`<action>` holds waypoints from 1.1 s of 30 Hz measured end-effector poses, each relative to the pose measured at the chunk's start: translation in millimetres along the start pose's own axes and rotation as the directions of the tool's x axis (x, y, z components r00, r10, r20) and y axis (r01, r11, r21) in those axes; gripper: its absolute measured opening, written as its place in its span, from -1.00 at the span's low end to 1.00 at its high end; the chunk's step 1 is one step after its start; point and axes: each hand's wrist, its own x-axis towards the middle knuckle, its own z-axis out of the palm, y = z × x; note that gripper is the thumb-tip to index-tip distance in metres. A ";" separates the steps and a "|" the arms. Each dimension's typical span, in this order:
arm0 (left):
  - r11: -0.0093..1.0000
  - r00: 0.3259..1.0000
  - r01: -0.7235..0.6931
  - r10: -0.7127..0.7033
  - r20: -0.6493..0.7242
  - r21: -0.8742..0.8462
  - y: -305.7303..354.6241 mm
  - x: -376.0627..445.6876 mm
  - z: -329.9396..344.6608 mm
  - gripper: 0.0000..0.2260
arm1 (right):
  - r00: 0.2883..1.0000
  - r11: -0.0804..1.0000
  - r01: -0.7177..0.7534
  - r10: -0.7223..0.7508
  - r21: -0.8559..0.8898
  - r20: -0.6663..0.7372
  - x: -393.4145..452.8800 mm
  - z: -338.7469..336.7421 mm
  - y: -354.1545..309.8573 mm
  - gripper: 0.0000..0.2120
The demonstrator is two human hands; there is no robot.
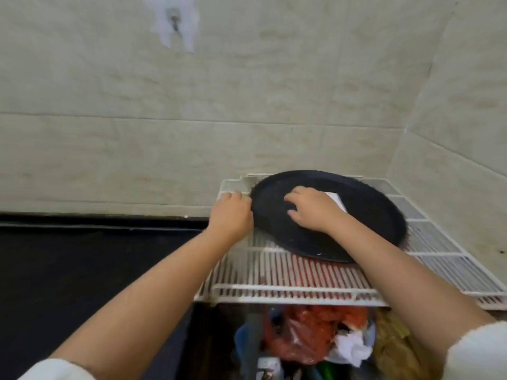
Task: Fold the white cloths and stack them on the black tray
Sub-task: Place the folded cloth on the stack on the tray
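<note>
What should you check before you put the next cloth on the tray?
1. Tray sits flat on the white rack: ok.
2. Left hand steadies the tray's rim: ok, it is at the left edge.
3. Folded cloth lies on the tray: ok, under the right hand.
4. Cloth is folded neatly: cannot tell, the hand hides most of it.
5. Room on the tray for more: ok, bare black around the cloth.
6. Next cloth ready nearby: cannot tell, none plainly in view.
</note>
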 end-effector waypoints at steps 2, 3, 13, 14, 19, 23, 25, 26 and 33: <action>0.993 0.993 0.114 -0.113 -0.027 0.042 -65.1 -41.1 -18.6 -0.67 | 0.993 0.994 0.084 -0.078 0.068 -0.089 14.1 -8.5 -72.5 -0.64; 0.986 0.987 0.154 -0.150 -0.056 0.068 -95.0 -61.9 -27.4 -0.63 | 0.986 0.990 0.113 -0.100 0.089 -0.134 21.2 -11.4 -106.2 -0.62; 0.692 0.719 0.681 -0.695 -0.034 0.239 -361.2 -339.7 -84.1 -0.44 | 0.890 0.879 0.450 -0.457 0.159 0.005 35.6 -10.8 -490.0 -0.43; 0.648 0.674 0.721 -0.738 -0.031 0.243 -380.4 -366.7 -84.8 -0.45 | 0.864 0.856 0.494 -0.503 0.154 0.022 33.4 -8.3 -524.6 -0.42; 0.446 0.467 0.859 -0.884 -0.030 0.253 -464.3 -476.7 -87.6 -0.47 | 0.712 0.704 0.690 -0.702 0.167 0.015 24.9 4.8 -682.1 -0.43; 0.332 0.349 0.910 -0.937 -0.027 0.248 -544.4 -537.5 -90.9 -0.47 | 0.599 0.581 0.789 -0.800 0.202 -0.038 33.1 12.5 -800.8 -0.44; 0.287 0.309 0.921 -0.950 -0.047 0.263 -592.1 -560.1 -95.2 -0.48 | 0.556 0.534 0.819 -0.829 0.210 -0.061 47.3 13.9 -859.7 -0.44; 0.263 0.287 0.927 -0.956 -0.054 0.267 -617.2 -570.1 -98.5 -0.48 | 0.538 0.514 0.831 -0.840 0.213 -0.071 56.8 13.8 -889.9 -0.44; 0.139 0.181 0.945 -0.976 -0.118 0.296 -779.5 -632.2 -136.5 -0.51 | 0.439 0.411 0.888 -0.891 0.206 -0.114 119.4 -1.8 -1080.3 -0.46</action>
